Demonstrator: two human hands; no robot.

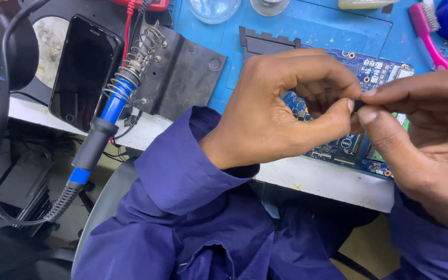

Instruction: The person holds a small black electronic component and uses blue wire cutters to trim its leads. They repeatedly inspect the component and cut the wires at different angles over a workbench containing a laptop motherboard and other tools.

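My left hand (281, 106) and my right hand (421, 135) meet above a blue circuit board (377, 70) on the bench. Between the thumb and forefinger tips of both hands sits a tiny dark part (359, 106), mostly hidden by the fingers. Both wrists are covered by dark blue sleeves. The board lies under my hands, with small chips and connectors showing along its near edge.
A blue-handled soldering iron (111, 106) rests in a coil-spring stand (140, 57) at left, beside a black phone (84, 70) lying face up. A pink brush (427, 32), a clear dish (213, 9) and a blue work mat (317, 26) lie behind. The white bench edge (333, 181) runs below the board.
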